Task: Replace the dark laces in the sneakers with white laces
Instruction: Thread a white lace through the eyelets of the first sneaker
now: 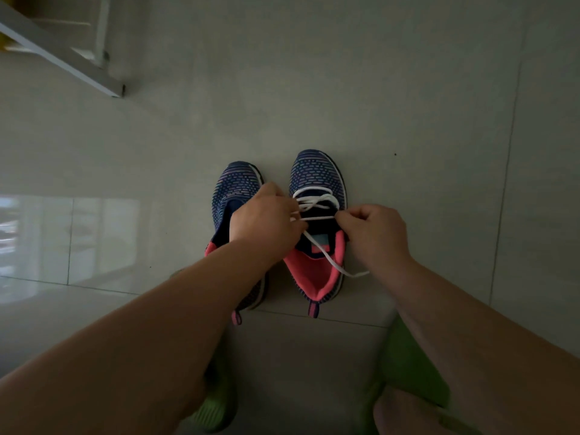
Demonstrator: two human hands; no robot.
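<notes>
Floor (376, 89): pale glossy tile, grout lines running near-to-far at right and across under the shoe heels. Bright window reflection at left.

White frame (62, 54): far left corner, angled bars; what it belongs to cannot be told.

Forearms: both bare, entering from near left and near right, converging on the shoes at centre.

Green footwear (411, 368): near edge, one piece under each forearm; detail blurred.

Sneakers: 2 pcs, side by side on floor, toes pointing far, just beside each other.
- Left sneaker (233, 186): navy knit w/ multicolour dashes, pink lining. Mostly covered by left forearm; lace condition cannot be told.
- Right sneaker (317, 174): same pattern, pink collar and heel tab visible. White lace threaded through the far eyelets; near eyelets not yet laced.

Left hand (266, 218): over gap between the shoes, at left side of right sneaker's throat. Grip: fingers curled, pinching the white lace (314, 199) at the left eyelet row.

Right hand (373, 230): at right side of right sneaker's throat. Grip: thumb and forefinger pressed onto the lace; a strand runs taut across the tongue between both hands.

Lace free end (332, 262): trails from the left hand diagonally over the pink collar, tip on the floor just right of the shoe.
</notes>
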